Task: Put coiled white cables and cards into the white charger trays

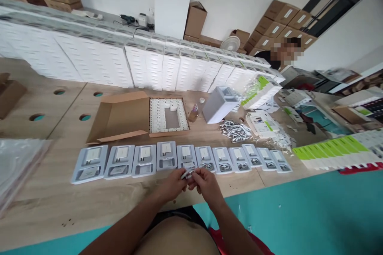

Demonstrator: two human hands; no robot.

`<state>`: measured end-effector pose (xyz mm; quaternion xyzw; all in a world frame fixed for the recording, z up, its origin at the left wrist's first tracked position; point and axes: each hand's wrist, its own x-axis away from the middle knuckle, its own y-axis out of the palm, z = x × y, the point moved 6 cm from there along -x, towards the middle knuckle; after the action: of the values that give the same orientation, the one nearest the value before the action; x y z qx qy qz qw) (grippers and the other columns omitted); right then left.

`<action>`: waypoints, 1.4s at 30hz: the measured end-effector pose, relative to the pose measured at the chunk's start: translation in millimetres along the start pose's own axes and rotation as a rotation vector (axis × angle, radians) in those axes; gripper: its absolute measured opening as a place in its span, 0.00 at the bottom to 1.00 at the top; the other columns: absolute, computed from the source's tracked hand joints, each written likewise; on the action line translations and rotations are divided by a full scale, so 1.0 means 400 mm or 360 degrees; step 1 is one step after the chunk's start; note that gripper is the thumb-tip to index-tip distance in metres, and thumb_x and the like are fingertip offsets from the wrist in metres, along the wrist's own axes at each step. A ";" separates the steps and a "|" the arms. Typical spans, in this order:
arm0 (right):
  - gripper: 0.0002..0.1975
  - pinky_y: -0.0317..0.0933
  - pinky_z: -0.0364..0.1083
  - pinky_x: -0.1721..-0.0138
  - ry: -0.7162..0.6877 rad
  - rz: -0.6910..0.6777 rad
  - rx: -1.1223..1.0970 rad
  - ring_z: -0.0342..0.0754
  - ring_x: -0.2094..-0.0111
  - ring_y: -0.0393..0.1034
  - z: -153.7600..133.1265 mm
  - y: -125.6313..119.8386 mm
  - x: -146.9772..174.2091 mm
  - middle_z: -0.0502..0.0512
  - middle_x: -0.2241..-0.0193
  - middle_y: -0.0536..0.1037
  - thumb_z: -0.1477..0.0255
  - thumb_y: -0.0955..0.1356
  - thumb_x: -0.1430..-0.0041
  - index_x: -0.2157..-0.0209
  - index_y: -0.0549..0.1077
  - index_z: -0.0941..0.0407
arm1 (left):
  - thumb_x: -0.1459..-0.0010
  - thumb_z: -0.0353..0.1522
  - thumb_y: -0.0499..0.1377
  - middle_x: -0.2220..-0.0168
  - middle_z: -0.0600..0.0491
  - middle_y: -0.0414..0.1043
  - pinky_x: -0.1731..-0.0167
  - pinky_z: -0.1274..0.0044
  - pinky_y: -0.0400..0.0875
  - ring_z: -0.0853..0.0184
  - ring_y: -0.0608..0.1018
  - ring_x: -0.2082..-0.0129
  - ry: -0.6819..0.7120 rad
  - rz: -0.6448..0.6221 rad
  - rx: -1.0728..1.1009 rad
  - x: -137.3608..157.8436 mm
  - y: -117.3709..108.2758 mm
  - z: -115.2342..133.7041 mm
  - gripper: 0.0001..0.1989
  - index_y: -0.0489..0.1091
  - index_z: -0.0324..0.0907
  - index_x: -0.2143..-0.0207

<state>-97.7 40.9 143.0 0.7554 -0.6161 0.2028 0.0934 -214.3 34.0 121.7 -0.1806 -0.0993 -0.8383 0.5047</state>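
Note:
Between my hands is a coiled white cable [188,174], just in front of a row of grey plastic trays. My left hand [175,184] pinches one side of the coil, and the fingers of my right hand [206,185] close on the other side. Right behind them lies a tray [179,155] with a white charger [186,151] in its upper compartment. Trays to the right, such as one with a coiled cable [225,167], hold a charger and a cable. Those to the left, like the end tray [77,166], hold a charger and a flat white piece [89,172].
An open carton [170,133] of chargers, a bottle [193,113], stacked trays [220,105] and a pile of cables [235,130] stand behind the row. White boxes [104,63] form a wall at the back. A plastic bag [20,167] lies left. Another person [273,57] is far right.

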 end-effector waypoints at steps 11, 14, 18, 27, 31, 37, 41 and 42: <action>0.30 0.52 0.62 0.39 -0.0999 0.0212 0.1365 0.61 0.38 0.56 -0.143 0.025 0.002 0.61 0.40 0.65 0.77 0.67 0.50 0.42 0.66 0.53 | 0.46 0.22 0.48 0.55 0.46 0.68 0.50 0.66 0.60 0.57 0.69 0.53 0.0287 0.0365 -0.0704 0.047 -0.123 0.030 0.16 0.65 0.43 0.58; 0.17 0.62 0.55 0.47 -0.0747 -0.0145 0.1262 0.55 0.50 0.71 -0.117 0.026 -0.032 0.57 0.52 0.78 0.71 0.65 0.41 0.49 0.73 0.52 | 0.49 0.19 0.47 0.55 0.46 0.67 0.50 0.66 0.61 0.57 0.68 0.51 0.0359 0.0458 -0.0832 0.048 -0.122 0.026 0.20 0.65 0.43 0.55; 0.11 0.65 0.50 0.56 -0.0700 -0.0128 0.1146 0.52 0.60 0.74 -0.111 0.022 -0.058 0.56 0.62 0.81 0.67 0.65 0.37 0.58 0.78 0.53 | 0.53 0.20 0.52 0.53 0.48 0.68 0.52 0.71 0.65 0.62 0.71 0.53 0.0485 0.0463 -0.0489 0.060 -0.112 0.026 0.27 0.63 0.43 0.49; 0.08 0.59 0.48 0.57 -0.1134 -0.0229 0.1719 0.49 0.60 0.70 -0.134 0.026 -0.052 0.54 0.65 0.78 0.73 0.65 0.36 0.63 0.77 0.54 | 0.40 0.47 0.51 0.68 0.51 0.73 0.79 0.79 0.59 0.69 0.73 0.76 -0.0003 0.0035 0.0382 0.048 -0.079 -0.027 0.20 0.65 0.39 0.62; 0.08 0.55 0.46 0.63 -0.1054 -0.0098 0.1983 0.50 0.63 0.70 -0.148 0.013 -0.047 0.55 0.68 0.78 0.73 0.65 0.37 0.69 0.75 0.55 | 0.39 0.42 0.50 0.68 0.52 0.72 0.72 0.76 0.62 0.69 0.71 0.74 0.0054 0.0235 0.0148 0.028 -0.080 -0.039 0.15 0.67 0.40 0.65; 0.10 0.57 0.42 0.72 -0.0518 -0.0059 0.0961 0.45 0.76 0.71 -0.095 0.008 -0.063 0.47 0.78 0.75 0.67 0.61 0.35 0.69 0.69 0.53 | 0.37 0.36 0.48 0.69 0.54 0.69 0.64 0.74 0.59 0.65 0.68 0.69 0.0169 0.0400 -0.0163 0.031 -0.069 -0.017 0.10 0.68 0.44 0.63; 0.11 0.62 0.43 0.74 -0.0359 -0.0069 0.0272 0.45 0.79 0.72 -0.031 0.020 -0.075 0.46 0.79 0.73 0.63 0.61 0.36 0.70 0.66 0.53 | 0.37 0.38 0.47 0.69 0.54 0.68 0.66 0.76 0.62 0.66 0.68 0.69 0.0178 0.0302 -0.0133 0.026 -0.053 -0.002 0.12 0.66 0.44 0.66; 0.12 0.62 0.43 0.75 -0.0304 -0.0074 0.0141 0.46 0.79 0.72 -0.011 0.022 -0.076 0.47 0.79 0.74 0.61 0.62 0.37 0.69 0.66 0.53 | 0.37 0.38 0.47 0.68 0.54 0.68 0.66 0.77 0.63 0.66 0.68 0.68 0.0176 0.0266 -0.0106 0.024 -0.050 0.002 0.12 0.65 0.43 0.66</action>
<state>-112.1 67.7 133.3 0.7887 -0.5950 0.1547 0.0054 -235.7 36.0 126.3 -0.1585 -0.0278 -0.8049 0.5712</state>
